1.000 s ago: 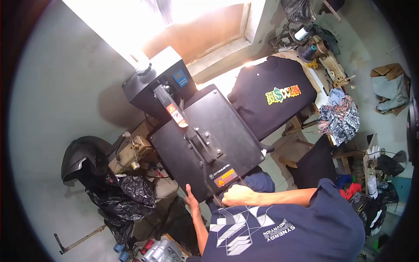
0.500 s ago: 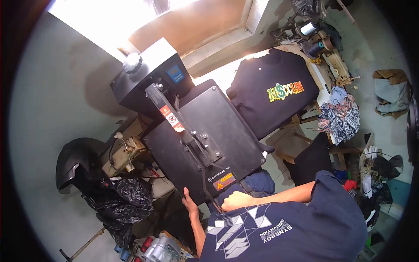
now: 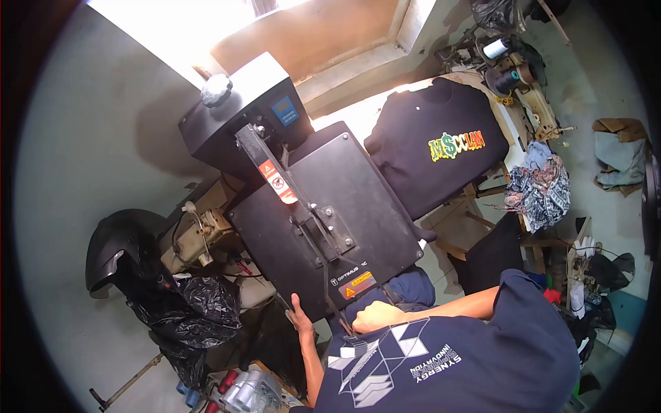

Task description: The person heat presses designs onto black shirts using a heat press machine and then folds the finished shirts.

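Observation:
A black heat press [image 3: 372, 199] with its flat upper plate lowered fills the middle of the view. My right hand [image 3: 377, 318] is closed in a fist around the press handle [image 3: 345, 323] at its near edge; the grip itself is mostly hidden. At the plate's lower left corner, my left hand [image 3: 300, 319] rests against the side, thumb up and fingers apart. Whatever lies under the plate is hidden. Beyond the press, a black T-shirt [image 3: 413, 165] with a colourful printed logo [image 3: 457, 146] lies spread on a table.
Sewing machines stand at left [image 3: 200, 237] and upper right, the latter with thread cones [image 3: 506, 79]. A black helmet [image 3: 120, 241] sits above a black plastic bag [image 3: 206, 303]. Thread spools [image 3: 244, 392] are at bottom left. Patterned cloth [image 3: 540, 193] hangs at right.
The view has shifted slightly, so the press and T-shirt appear a little further right. Both hands keep their places on the press, and its plate stays down.

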`<state>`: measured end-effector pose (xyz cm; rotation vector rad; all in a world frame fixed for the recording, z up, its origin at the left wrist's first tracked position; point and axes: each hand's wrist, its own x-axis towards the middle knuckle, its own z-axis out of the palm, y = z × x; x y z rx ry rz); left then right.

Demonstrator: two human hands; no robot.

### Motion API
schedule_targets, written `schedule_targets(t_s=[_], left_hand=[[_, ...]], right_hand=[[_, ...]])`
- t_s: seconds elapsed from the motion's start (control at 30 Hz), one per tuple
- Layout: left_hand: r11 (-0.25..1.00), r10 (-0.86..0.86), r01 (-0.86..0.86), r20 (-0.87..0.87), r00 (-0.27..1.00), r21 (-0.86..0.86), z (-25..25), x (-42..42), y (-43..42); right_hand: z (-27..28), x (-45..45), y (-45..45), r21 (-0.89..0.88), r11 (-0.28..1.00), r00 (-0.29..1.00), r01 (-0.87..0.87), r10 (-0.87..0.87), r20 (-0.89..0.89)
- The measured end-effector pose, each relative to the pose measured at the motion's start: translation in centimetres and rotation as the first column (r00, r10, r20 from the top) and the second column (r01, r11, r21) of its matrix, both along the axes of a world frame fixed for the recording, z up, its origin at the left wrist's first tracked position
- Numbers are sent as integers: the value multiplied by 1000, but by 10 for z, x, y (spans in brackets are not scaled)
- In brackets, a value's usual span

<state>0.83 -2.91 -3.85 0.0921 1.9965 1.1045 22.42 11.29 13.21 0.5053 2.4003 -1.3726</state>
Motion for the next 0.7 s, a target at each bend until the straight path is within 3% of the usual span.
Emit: schedule_targets(t_s=[0.17,0.7], left_hand=[[998,-26,22,94,995,52,4,-2,1],[1000,0,-1,54,999,10,3,0,1]], right_hand=[[-2,0,-3,29,999,1000,23,-22,-17],[-1,-1,1,-15,999,999,-35,35,22]])
